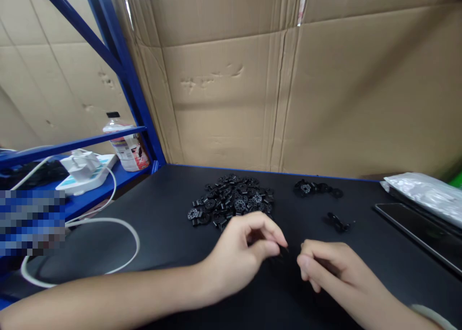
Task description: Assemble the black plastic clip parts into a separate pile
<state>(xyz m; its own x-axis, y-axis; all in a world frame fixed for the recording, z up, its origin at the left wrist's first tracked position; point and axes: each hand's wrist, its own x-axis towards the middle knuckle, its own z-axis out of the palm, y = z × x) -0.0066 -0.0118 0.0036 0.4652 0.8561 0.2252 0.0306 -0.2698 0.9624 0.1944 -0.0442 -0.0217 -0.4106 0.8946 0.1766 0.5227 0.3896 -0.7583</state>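
L hand point(238, 255): small blk part point(284, 248) pinched btwn thumb & finger, held above desk point(162, 190) | R hand point(337, 267): fingers curled in, grip can't be told | blk parts pile point(234, 200) noted just beyond L hand | smaller grp point(306, 189) & loose pc. point(337, 221) noted beyond R hand

On your counter point(155, 200) lies the heap of parts point(234, 202), the cardboard panel point(224, 127) behind it. Right of the heap you have a second cluster point(315, 188), a loose piece point(337, 222) and, farthest out, the phone point(426, 236) and packet point(429, 195); left of it, the cable point(137, 243) and, farther, the shelf point(132, 177) bearing the power strip point(86, 179) and bottle point(128, 151).
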